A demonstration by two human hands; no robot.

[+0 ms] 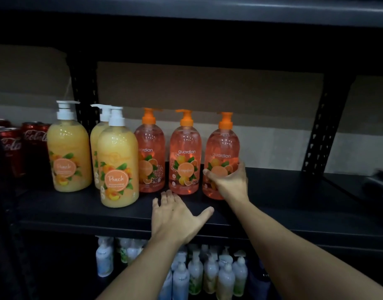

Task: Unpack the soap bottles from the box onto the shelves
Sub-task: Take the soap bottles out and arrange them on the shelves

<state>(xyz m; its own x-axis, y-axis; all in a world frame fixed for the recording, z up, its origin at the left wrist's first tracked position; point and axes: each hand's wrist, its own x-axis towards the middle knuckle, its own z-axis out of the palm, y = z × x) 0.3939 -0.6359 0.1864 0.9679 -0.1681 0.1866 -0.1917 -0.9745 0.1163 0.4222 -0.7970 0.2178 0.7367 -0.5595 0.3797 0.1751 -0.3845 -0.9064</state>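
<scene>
Six soap bottles stand upright on the black shelf (283,195). To the left are three peach soap bottles with white pumps: one at the far left (68,152), one nearer the front edge (118,161), and one partly hidden behind it (97,135). To their right, three orange guardian bottles with orange pumps stand in a row: the left one (150,152), the middle one (185,156) and the rightmost one (223,148). The box is not in view, so the number of bottles left to unpack cannot be told. Judged from the bare shelf to the right of the row, there is room for more, and the task appears partly done. The right hand (229,185) is on the rightmost guardian bottle, low on its body. Its thumb (210,174) lies across the label and its fingers (240,167) curl round the far side, clamped on the bottle. The bottle's base is at the shelf surface, and placement appears to be in its final stage, with release not yet made. The left hand (177,217) holds nothing. Its fingers (169,198) are straight and slightly spread, palm down over the front of the shelf, just in front of the middle guardian bottle. Whether they touch the shelf or the bottle cannot be told. Coca-Cola cans (32,144) stand at the far left of the shelf, beside the peach bottles. Pale pump bottles (210,271) crowd the shelf below.
</scene>
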